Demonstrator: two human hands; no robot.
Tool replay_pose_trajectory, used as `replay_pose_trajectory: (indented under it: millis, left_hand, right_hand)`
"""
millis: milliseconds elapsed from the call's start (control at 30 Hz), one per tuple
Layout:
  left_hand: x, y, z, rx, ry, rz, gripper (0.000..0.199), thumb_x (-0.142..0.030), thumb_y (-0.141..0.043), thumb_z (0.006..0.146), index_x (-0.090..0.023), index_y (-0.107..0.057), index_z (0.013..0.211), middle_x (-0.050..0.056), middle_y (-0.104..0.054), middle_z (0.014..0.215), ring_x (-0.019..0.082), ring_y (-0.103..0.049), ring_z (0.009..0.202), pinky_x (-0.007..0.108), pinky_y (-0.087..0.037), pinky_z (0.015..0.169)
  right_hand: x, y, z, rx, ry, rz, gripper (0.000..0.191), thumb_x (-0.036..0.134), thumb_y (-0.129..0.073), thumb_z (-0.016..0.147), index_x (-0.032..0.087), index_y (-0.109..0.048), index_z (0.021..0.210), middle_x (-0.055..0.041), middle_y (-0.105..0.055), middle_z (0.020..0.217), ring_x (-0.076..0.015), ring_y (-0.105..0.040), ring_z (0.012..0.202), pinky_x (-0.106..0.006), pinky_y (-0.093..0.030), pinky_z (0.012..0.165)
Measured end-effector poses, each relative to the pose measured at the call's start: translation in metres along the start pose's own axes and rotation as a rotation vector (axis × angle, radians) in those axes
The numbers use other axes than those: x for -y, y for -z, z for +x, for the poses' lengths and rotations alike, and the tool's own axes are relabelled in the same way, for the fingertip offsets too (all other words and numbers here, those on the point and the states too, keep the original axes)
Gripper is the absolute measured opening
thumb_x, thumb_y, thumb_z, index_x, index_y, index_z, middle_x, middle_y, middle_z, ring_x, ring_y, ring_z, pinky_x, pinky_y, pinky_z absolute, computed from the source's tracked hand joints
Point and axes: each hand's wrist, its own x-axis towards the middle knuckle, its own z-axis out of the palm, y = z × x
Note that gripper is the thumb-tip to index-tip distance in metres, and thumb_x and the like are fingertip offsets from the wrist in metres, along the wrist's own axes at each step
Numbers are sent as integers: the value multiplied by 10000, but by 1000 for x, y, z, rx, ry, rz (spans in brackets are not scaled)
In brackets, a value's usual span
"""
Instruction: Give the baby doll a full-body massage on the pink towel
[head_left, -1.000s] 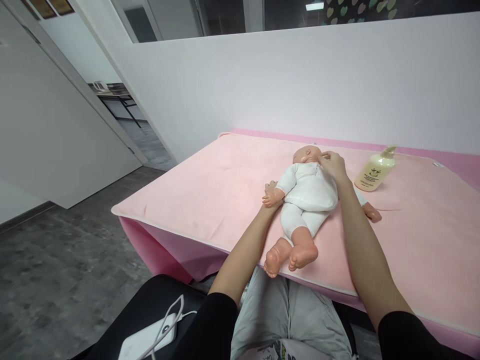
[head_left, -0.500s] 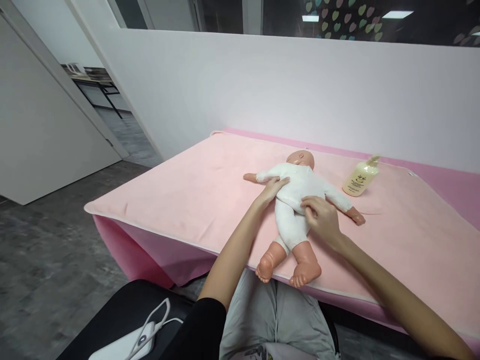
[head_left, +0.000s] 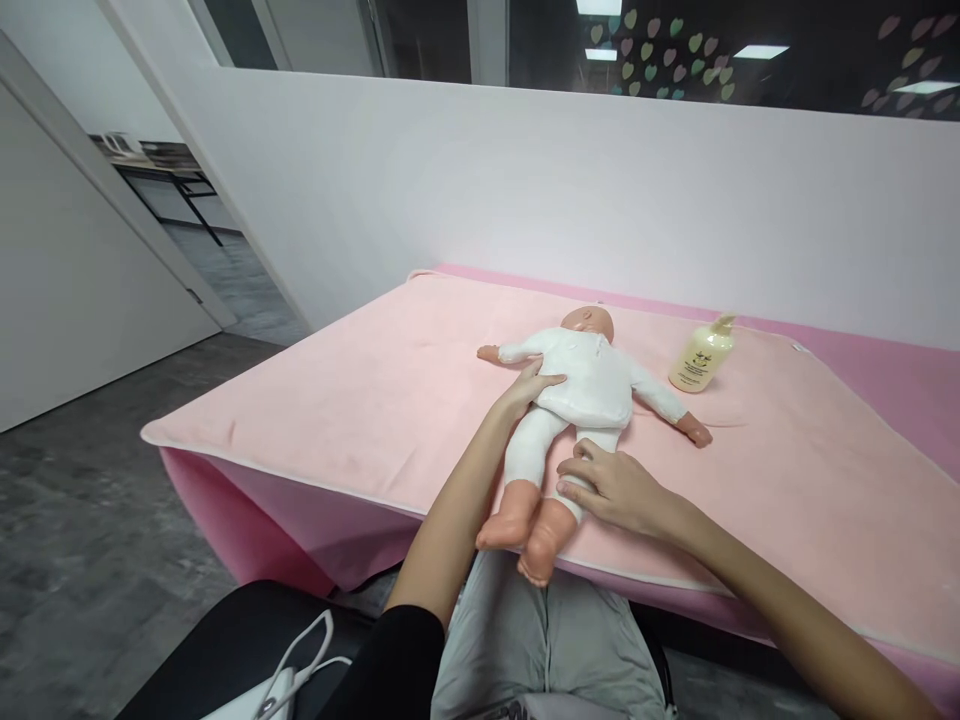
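A baby doll [head_left: 589,375] with a white cloth body lies on its back on the pink blanket [head_left: 337,400], its head toward the wall and its feet over the near edge. My left hand [head_left: 531,385] rests against the side of the doll's torso, fingers apart, the thumb on its belly. Lower down, my right hand [head_left: 611,485] lies over the doll's leg on the right, its fingers slightly bent and spread on the white cloth. A pale yellow pump bottle [head_left: 701,357] stands to the right of the doll's head.
A white wall [head_left: 525,190] rises behind the table, with a window above it. Near my left arm, a white device with a cable [head_left: 281,690] lies on a black seat [head_left: 247,620]. An open doorway is at the left.
My right hand has moved from the doll's belly down to its leg. The doll's legs have swung left and lie closer together. The camera view has shifted slightly.
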Motion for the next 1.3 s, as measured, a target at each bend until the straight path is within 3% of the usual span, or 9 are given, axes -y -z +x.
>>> replay_pose_trajectory:
  millis: [200, 500, 667, 733, 833, 967, 1067, 1200, 1300]
  left_hand:
    - [5, -10, -1, -42, 1, 13, 551, -299, -690, 682, -162, -507, 1183, 142, -557, 1233, 314, -523, 1125, 417, -435, 910]
    - [35, -48, 6, -27, -122, 197, 618, -365, -593, 755, -155, -362, 1288, 135, -413, 1370, 254, -383, 1271, 405, -320, 1049]
    - [26, -39, 5, -68, -208, 339, 528, -389, -576, 773, -154, -425, 1220, 119, -497, 1294, 251, -452, 1200, 392, -350, 1007]
    - [20, -32, 4, -145, -208, 409, 489, -374, -565, 779, -143, -437, 1189, 129, -521, 1251, 251, -491, 1145, 384, -383, 958]
    - [10, -23, 3, -299, -215, 743, 372, -401, -527, 795, -142, -522, 1061, 146, -580, 1103, 285, -511, 1066, 419, -362, 936]
    - [2, -14, 1, -442, -332, 1150, 391, -422, -490, 810, -166, -530, 1102, 164, -533, 1165, 313, -424, 1142, 432, -264, 997]
    - [4, -7, 3, -483, -337, 1255, 517, -463, -469, 815, -174, -437, 1242, 170, -445, 1307, 320, -330, 1243, 451, -187, 1038]
    - [9, 4, 8, -473, -270, 1293, 547, -473, -421, 832, -135, -432, 1262, 188, -540, 1186, 332, -387, 1197, 492, -104, 1052]
    - [7, 7, 9, -421, -226, 1316, 492, -472, -405, 832, -123, -531, 1155, 186, -582, 1077, 328, -453, 1104, 462, -210, 1017]
  right_hand:
    - [-4, 5, -15, 10, -155, -105, 412, 487, -340, 892, 203, -616, 778, -39, -497, 955, -102, -465, 614, -260, -320, 548]
    - [-38, 23, -60, -38, -287, -80, 280, 401, -373, 887, 219, -543, 760, -8, -524, 902, -111, -513, 600, -260, -353, 532]
    - [-21, 6, -52, -79, -264, -129, 278, 385, -336, 902, 222, -549, 827, -26, -530, 986, -118, -524, 617, -270, -353, 557]
    - [-13, 1, -45, -95, -250, -107, 279, 377, -329, 902, 225, -558, 850, -29, -543, 1007, -127, -541, 642, -271, -353, 564]
    - [-12, 2, -34, -182, -282, -41, 270, 392, -353, 886, 234, -570, 914, -28, -601, 958, -158, -570, 690, -275, -364, 587]
    - [-50, 19, -17, -541, -506, 29, 271, 406, -390, 854, 232, -588, 916, -27, -646, 833, -184, -583, 714, -286, -385, 638]
    - [-96, 26, -7, -758, -751, -19, 265, 356, -376, 836, 210, -584, 912, -56, -640, 944, -210, -581, 827, -302, -394, 685]
    - [-139, 16, -7, -674, -823, -171, 356, 325, -349, 834, 148, -538, 1079, -126, -596, 1082, -263, -519, 1017, -361, -370, 831]
    - [-149, 6, -10, -573, -817, -262, 400, 343, -336, 860, 131, -482, 1166, -143, -580, 1111, -281, -505, 1041, -401, -337, 874]
